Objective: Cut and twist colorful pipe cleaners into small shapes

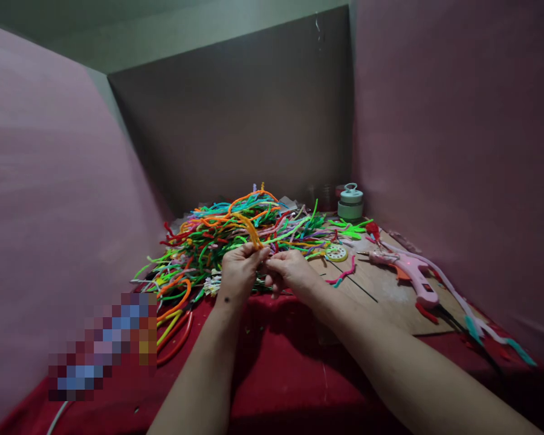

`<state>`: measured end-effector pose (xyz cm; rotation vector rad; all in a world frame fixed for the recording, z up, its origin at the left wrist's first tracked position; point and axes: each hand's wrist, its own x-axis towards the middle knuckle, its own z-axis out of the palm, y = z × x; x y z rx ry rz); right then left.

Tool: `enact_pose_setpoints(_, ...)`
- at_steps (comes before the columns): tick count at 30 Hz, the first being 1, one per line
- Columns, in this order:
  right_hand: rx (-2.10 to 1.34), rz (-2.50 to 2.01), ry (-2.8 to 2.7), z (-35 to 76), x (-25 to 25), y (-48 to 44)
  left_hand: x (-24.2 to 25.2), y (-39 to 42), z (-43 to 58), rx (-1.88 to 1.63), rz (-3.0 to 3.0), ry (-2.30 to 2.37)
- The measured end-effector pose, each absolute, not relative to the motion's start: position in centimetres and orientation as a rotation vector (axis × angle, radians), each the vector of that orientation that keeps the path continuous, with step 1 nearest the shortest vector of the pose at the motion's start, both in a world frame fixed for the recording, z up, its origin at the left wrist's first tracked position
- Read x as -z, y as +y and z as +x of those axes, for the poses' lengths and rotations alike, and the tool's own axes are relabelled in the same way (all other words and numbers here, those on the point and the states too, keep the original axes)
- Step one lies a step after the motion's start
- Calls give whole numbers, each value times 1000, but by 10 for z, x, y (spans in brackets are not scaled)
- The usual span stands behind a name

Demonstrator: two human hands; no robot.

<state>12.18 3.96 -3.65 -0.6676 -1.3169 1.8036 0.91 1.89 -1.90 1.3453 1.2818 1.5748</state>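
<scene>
Red-draped counter point(276, 374) with a broad heap of coloured fuzzy stems point(208, 238) left of centre and two hands meeting mid-frame

At right, a tan board point(394, 296) carries a pink glue gun point(410, 269); at centre, the left hand point(240, 266) is closed in a pinch on orange-yellow strands point(250, 229) that rise before the heap, while the right hand point(290, 269) has its fingers pinched just beside, its hold too hidden to tell; right of centre sit a mint-green container point(350, 204) and a smaller yellow-rimmed disc point(336, 253)

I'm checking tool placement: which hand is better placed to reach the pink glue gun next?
Likely the right hand, being nearer the glue gun; the left hand holds orange pipe cleaners.
</scene>
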Motion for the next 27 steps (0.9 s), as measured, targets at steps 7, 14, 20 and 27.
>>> enact_pose_setpoints(7,-1627,-825,-1429,120,42,43,26,23,10,-1630,1479,1429)
enact_pose_setpoints(14,-1826,-634,-1149,123,38,43,18,21,1,-1532,1309,1308)
enact_pose_setpoints(20,-1599,-751,-1357,119,41,41,23,22,-1,-1480,1299,1282)
enact_pose_setpoints(27,-1138,-949,-1594,119,46,39,17,21,6,-1523,1305,1342)
